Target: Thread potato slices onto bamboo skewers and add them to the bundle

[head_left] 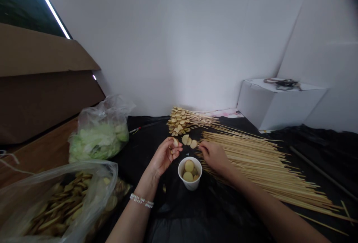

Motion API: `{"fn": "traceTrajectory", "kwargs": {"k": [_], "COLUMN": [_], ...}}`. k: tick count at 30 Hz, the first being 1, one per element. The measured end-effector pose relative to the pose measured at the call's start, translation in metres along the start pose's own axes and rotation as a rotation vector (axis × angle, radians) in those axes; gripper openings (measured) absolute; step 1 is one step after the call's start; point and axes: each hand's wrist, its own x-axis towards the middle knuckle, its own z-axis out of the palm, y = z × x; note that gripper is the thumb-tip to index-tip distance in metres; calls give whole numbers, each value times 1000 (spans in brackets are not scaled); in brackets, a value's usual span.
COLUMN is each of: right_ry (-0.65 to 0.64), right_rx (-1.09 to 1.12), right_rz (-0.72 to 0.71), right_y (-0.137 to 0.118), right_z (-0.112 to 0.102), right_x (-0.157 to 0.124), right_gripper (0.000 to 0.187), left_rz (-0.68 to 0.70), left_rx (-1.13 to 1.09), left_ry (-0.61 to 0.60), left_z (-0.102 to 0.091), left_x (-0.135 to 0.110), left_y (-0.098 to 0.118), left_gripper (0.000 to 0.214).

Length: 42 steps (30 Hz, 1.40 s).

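My left hand [164, 156], with rings and a beaded bracelet, pinches a pale potato slice [175, 142]. Opposite it, the fingers of my right hand [215, 156] are closed on what looks like a thin wooden skewer, mostly hidden by the hand. A few potato slices [193, 144] sit in a row between my hands, apparently threaded on that skewer. Just below stands a white paper cup [191, 185] with more round slices in it. Beyond my hands lies a pile of filled skewers [179, 120], their slices bunched at the left end.
Many bare skewers [260, 168] are spread on the black plastic sheet [173, 224] at right. On the left are a clear bag of potato slices [64, 205] and a bag of pale green leaves [96, 140]. A white box [268, 105] stands by the wall; cardboard [41, 97] is at far left.
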Motion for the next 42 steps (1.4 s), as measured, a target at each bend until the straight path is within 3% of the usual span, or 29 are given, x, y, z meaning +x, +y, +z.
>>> {"fn": "traceTrajectory", "kwargs": {"k": [5, 9, 16, 24, 42], "right_ry": [-8, -29, -84, -88, -124], "right_rx": [39, 114, 113, 55, 7], "right_rz": [-28, -116, -154, -144, -112], "right_y": [0, -3, -6, -5, -10], "right_z": [0, 0, 2, 6, 7], "right_x": [0, -1, -3, -4, -4], "right_gripper": [23, 24, 25, 26, 26], "left_rz": [12, 38, 35, -4, 6], "left_rx": [-139, -160, -198, -241, -257], "left_ry": [167, 211, 222, 200, 285], "left_z": [-35, -47, -49, -43, -39], "left_x": [16, 23, 27, 26, 26], "left_y": [-14, -21, -29, -34, -37], "left_gripper": [7, 8, 15, 7, 7]}}
